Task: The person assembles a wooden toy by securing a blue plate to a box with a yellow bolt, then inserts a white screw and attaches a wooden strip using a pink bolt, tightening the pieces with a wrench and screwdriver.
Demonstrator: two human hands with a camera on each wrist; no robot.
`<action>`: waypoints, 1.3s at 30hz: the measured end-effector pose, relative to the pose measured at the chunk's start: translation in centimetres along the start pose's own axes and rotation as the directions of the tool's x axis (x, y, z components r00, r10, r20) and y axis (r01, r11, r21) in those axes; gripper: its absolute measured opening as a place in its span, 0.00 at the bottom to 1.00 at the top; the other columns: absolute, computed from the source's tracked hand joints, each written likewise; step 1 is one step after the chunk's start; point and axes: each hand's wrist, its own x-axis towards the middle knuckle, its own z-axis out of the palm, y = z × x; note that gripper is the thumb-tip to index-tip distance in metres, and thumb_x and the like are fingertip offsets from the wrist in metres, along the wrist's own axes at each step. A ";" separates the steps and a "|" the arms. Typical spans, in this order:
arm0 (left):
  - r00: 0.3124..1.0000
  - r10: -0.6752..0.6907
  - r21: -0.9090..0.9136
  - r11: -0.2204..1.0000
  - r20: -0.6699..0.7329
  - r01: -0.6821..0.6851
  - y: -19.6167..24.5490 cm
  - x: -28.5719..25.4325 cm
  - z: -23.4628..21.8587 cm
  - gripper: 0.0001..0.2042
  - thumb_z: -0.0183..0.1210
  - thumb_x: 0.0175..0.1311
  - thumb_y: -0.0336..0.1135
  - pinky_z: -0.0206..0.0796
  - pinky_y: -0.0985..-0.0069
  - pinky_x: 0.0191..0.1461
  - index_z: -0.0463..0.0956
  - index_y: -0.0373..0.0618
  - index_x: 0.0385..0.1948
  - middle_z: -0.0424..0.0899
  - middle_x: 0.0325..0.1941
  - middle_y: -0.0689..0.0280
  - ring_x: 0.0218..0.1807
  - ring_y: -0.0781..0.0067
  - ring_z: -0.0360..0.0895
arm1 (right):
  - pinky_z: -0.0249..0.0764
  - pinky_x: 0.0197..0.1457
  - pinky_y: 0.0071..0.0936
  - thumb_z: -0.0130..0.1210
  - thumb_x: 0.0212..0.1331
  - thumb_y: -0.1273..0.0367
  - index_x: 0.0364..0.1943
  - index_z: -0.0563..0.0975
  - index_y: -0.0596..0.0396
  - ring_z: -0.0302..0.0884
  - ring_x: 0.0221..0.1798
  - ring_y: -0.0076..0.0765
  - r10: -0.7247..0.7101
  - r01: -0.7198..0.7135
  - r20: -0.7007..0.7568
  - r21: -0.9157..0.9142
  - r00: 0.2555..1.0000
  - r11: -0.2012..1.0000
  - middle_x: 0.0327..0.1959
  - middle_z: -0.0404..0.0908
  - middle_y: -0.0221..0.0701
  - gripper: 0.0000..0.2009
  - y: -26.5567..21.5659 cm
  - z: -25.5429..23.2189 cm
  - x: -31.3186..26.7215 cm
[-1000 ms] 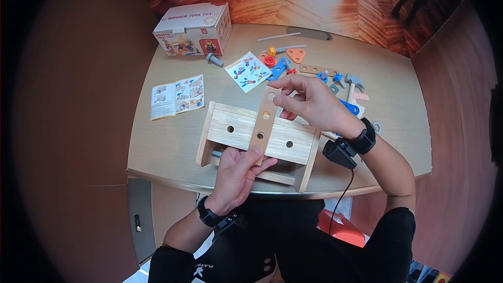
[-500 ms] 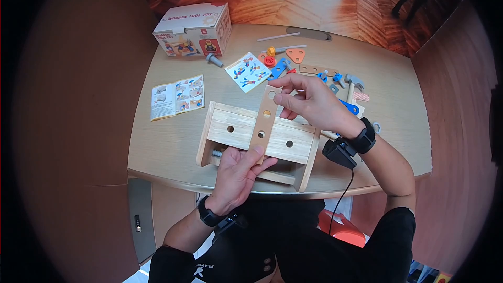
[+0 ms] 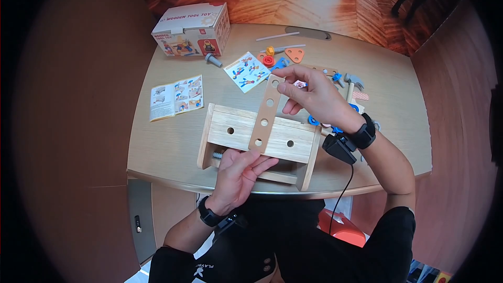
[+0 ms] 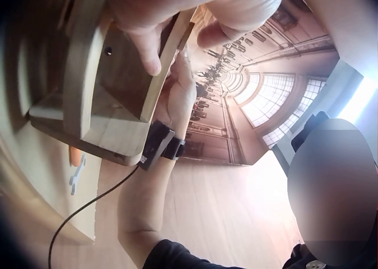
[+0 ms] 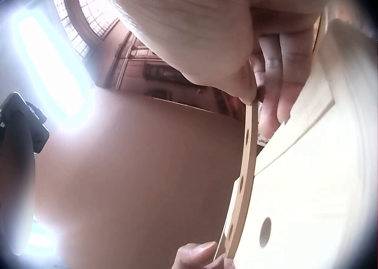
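Note:
A flat wooden strip with several holes (image 3: 267, 112) lies slantwise over the front board of a wooden toy bench (image 3: 220, 132). My right hand (image 3: 319, 94) pinches the strip's upper end between thumb and fingers; in the right wrist view the strip (image 5: 247, 163) is seen edge-on beside the board. At the lower end, my left hand (image 3: 234, 181) has its thumb on the strip, with its other fingers extending under the board's lower edge. The left wrist view shows left-hand fingers (image 4: 150, 51) at the bench (image 4: 121, 127). A grey bolt (image 3: 218, 155) shows inside the bench's left side.
A toy box (image 3: 191, 31) stands at the back left, near a grey bolt (image 3: 213, 60). Two instruction sheets, one open leaflet (image 3: 177, 98) and one card (image 3: 247, 72), lie behind the bench. Loose coloured pieces, an orange triangle (image 3: 294, 55) and a hammer (image 3: 354, 81) lie behind and right.
The strip has shifted up and slightly right, with its lowest hole now showing above the left thumb. My right hand has moved slightly up and right with it.

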 end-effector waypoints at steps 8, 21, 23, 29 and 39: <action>1.000 0.017 0.022 1.000 -0.005 -0.017 -0.3 0.3 -0.1 0.18 0.53 0.77 0.29 0.78 0.61 0.67 0.71 0.24 0.61 0.81 0.61 0.45 0.63 0.55 0.82 | 0.85 0.37 0.18 0.55 0.75 0.68 0.65 0.74 0.61 0.85 0.33 0.19 -0.009 0.009 -0.014 -0.008 1.000 1.000 0.41 0.84 0.30 0.19 0.1 0.0 0.2; 1.000 0.009 0.043 0.999 -0.029 -0.008 -0.1 0.5 0.4 0.18 0.53 0.78 0.30 0.80 0.63 0.64 0.71 0.25 0.61 0.82 0.60 0.46 0.61 0.57 0.83 | 0.83 0.38 0.19 0.56 0.75 0.65 0.66 0.74 0.60 0.84 0.33 0.19 -0.022 0.022 -0.018 -0.027 1.000 0.999 0.40 0.83 0.29 0.20 -0.1 0.0 0.5; 1.000 0.008 0.029 1.000 -0.023 -0.007 0.0 0.5 0.3 0.17 0.53 0.78 0.30 0.80 0.63 0.64 0.71 0.25 0.61 0.82 0.60 0.46 0.61 0.57 0.83 | 0.83 0.38 0.19 0.56 0.75 0.65 0.66 0.74 0.60 0.84 0.33 0.19 -0.020 0.020 -0.017 -0.031 1.000 0.999 0.40 0.83 0.29 0.20 -0.1 0.0 0.5; 1.000 0.009 0.028 1.000 -0.025 -0.009 -0.1 0.5 0.4 0.17 0.52 0.79 0.31 0.81 0.63 0.63 0.71 0.27 0.61 0.82 0.59 0.47 0.60 0.57 0.83 | 0.83 0.38 0.19 0.57 0.75 0.65 0.66 0.74 0.60 0.84 0.33 0.19 -0.037 0.036 -0.027 -0.027 0.999 0.999 0.40 0.83 0.30 0.20 0.0 -0.1 0.6; 1.000 -0.006 0.036 0.999 -0.018 0.007 0.0 0.7 0.5 0.18 0.52 0.79 0.33 0.81 0.65 0.62 0.70 0.27 0.62 0.82 0.59 0.47 0.59 0.59 0.84 | 0.84 0.39 0.20 0.56 0.75 0.66 0.65 0.74 0.62 0.84 0.34 0.19 -0.031 0.030 -0.045 -0.023 0.999 0.999 0.39 0.83 0.30 0.20 0.0 -0.4 0.4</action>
